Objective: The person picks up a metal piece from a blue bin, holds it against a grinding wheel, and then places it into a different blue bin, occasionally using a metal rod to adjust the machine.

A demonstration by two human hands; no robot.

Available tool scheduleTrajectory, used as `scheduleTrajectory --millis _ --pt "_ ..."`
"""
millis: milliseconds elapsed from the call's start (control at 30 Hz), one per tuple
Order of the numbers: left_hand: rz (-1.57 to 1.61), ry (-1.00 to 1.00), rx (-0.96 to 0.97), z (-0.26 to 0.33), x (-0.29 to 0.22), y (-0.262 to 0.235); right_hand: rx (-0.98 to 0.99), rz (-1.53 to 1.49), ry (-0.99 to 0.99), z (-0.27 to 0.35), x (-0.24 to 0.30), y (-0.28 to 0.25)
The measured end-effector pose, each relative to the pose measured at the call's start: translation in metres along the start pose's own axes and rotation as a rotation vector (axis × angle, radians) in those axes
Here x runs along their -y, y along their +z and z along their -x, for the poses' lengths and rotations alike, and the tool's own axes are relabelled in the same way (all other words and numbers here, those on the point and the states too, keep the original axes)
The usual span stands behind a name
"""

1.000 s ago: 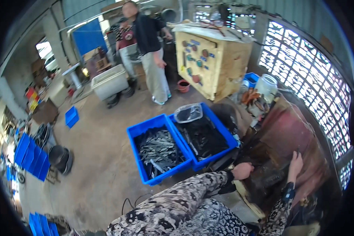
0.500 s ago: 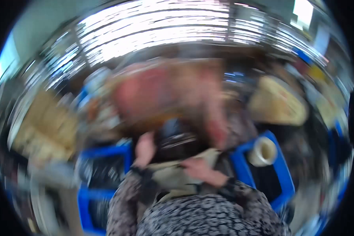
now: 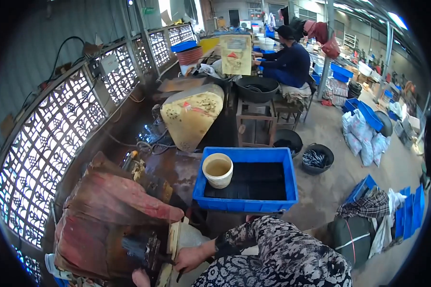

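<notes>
My right hand (image 3: 192, 258) is at the lower edge, its fingers closed around something thin and dark that I cannot make out. It rests beside a pale board or ledge (image 3: 175, 239), in front of a machine draped with worn red cloth (image 3: 105, 191). Only a small part of my left hand (image 3: 140, 277) shows, below the dark working area of the machine; its fingers are hidden. Beyond my right arm stands a blue crate (image 3: 246, 204) with a dark inside. A cream bucket (image 3: 217, 182) holding brownish liquid sits in its left part.
Behind the crate, a yellowish machine cover (image 3: 192, 112) and a black basin on a stand (image 3: 257, 91) are seen. A person in dark clothes (image 3: 287, 60) sits farther off. Black tubs (image 3: 317, 159), white sacks (image 3: 361, 131) and a green bundle (image 3: 352, 239) lie to the right.
The view has swung to the right, bringing the crate with the bucket to the middle. The red-draped machine and both my hands now appear at lower left. The earlier frame is blurred.
</notes>
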State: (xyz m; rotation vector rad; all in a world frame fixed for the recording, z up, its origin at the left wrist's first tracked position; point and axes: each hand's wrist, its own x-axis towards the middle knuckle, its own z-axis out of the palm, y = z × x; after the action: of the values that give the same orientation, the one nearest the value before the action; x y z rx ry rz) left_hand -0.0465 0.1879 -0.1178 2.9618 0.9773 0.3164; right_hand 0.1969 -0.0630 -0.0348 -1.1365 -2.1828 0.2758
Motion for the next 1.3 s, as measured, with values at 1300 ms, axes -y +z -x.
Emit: scheduleTrajectory --millis 1300 --pt "0.798 -0.654 -0.531 0.025 -0.142 -0.128 -0.660 -1.737 0.841 -0.130 -0.015 0.008"
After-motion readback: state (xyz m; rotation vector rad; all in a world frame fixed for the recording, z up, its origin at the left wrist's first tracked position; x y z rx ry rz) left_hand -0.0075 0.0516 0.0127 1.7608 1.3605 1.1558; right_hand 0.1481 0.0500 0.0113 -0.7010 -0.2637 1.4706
